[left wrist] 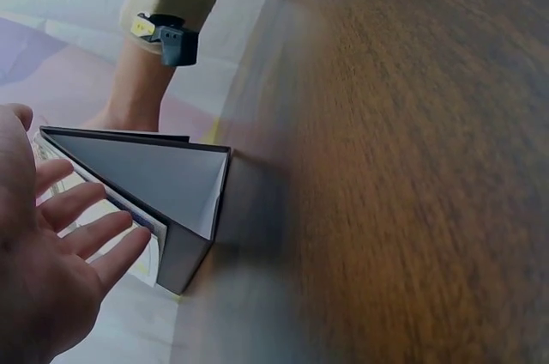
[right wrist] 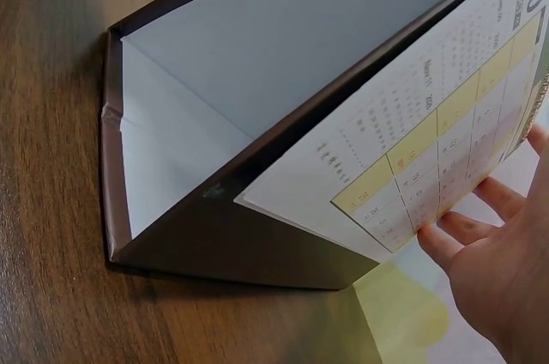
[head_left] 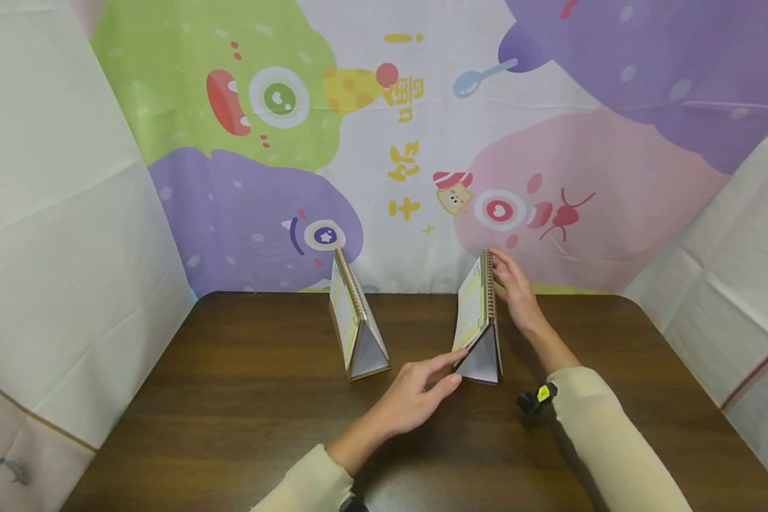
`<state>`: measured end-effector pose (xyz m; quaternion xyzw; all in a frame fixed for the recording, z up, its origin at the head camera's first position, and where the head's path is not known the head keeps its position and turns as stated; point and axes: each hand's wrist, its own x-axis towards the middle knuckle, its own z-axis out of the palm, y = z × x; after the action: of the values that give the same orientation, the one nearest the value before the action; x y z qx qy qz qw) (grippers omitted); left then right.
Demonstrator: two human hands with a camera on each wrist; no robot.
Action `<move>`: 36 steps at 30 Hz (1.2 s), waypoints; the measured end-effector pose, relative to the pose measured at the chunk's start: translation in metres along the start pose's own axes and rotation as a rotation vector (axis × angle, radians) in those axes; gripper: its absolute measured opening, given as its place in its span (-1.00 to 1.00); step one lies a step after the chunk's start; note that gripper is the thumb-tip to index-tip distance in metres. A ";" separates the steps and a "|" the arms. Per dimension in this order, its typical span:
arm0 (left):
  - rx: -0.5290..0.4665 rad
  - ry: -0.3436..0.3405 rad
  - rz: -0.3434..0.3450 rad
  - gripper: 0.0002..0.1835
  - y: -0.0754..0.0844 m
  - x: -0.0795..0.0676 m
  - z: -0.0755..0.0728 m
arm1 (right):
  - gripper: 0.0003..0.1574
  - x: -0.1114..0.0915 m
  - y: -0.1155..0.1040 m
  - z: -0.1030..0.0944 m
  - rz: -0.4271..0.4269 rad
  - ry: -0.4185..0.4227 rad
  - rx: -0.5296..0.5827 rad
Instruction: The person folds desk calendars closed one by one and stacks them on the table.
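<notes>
Two spiral-bound desk calendars stand as tents on the table. The right calendar (head_left: 470, 302) is between my hands, its printed page facing left and its grey hollow end toward me. My left hand (head_left: 416, 395) has its fingers extended, with the index fingertip at the page's near lower corner. In the left wrist view those fingers (left wrist: 90, 239) are spread alongside the page. My right hand (head_left: 517, 293) is at the far right side, fingertips by the spiral's far end. The right wrist view shows its fingers (right wrist: 467, 228) lightly bent against the edge of the calendar pages (right wrist: 412, 158).
The left calendar (head_left: 345, 306) stands apart on the brown wooden table (head_left: 243, 398), angled slightly toward the other one. Behind the table hangs a cartoon-monster backdrop (head_left: 409, 249). White cloth walls (head_left: 51, 178) enclose both sides.
</notes>
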<state>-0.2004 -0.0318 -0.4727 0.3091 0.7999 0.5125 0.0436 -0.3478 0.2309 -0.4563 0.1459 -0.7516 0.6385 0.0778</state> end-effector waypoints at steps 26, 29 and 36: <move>0.096 0.068 0.145 -0.44 -0.003 -0.014 0.000 | -0.25 0.001 -0.002 0.002 0.010 0.008 -0.026; 0.128 0.101 0.154 -0.54 -0.002 -0.014 -0.001 | -0.25 0.000 -0.002 0.002 0.011 0.006 -0.016; 0.168 0.119 0.160 -0.63 0.001 -0.013 0.001 | -0.24 -0.002 -0.002 0.001 0.012 0.004 -0.007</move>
<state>-0.1892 -0.0375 -0.4755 0.3436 0.8139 0.4630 -0.0712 -0.3458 0.2295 -0.4555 0.1400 -0.7546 0.6365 0.0760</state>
